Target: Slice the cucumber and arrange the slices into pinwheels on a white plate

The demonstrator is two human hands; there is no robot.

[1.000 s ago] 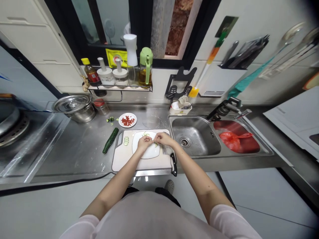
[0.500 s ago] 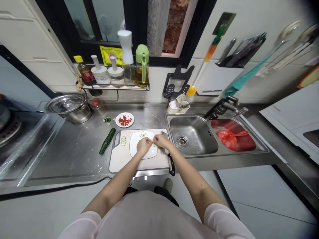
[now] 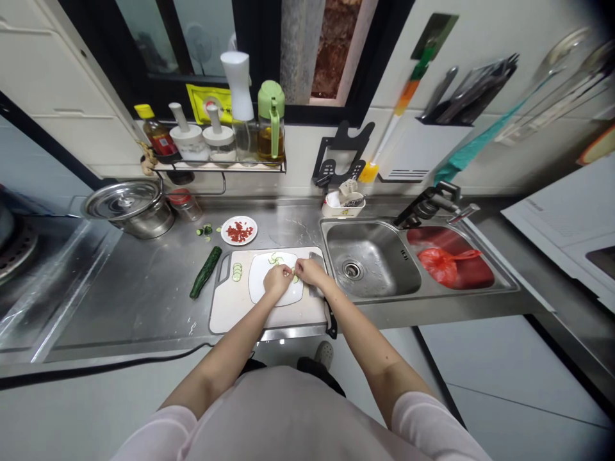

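Over a white plate (image 3: 258,285) on the cutting board (image 3: 228,314), my left hand (image 3: 277,280) and my right hand (image 3: 310,271) meet with fingers pinched. Between their fingertips is a small pale-green cucumber slice (image 3: 295,274), partly hidden. More cucumber slices (image 3: 275,258) lie curved at the plate's far edge. A short overlapping row of cucumber slices (image 3: 237,272) rests on the board's left part. Beside my right wrist lies a knife (image 3: 331,323), its black handle over the board's front right corner and its blade partly covered by my arm. A whole cucumber (image 3: 206,272) is left of the board.
Behind the board stand a small plate of chopped red pieces (image 3: 239,230) and some cucumber ends (image 3: 206,229). A lidded steel pot (image 3: 129,208) is at the left. To the right is a double sink (image 3: 375,256) with a red plastic bag (image 3: 439,266). Bottles line a wall rack (image 3: 221,166).
The view has shifted very slightly. Both hands stay pinched over the plate, almost in the same place.
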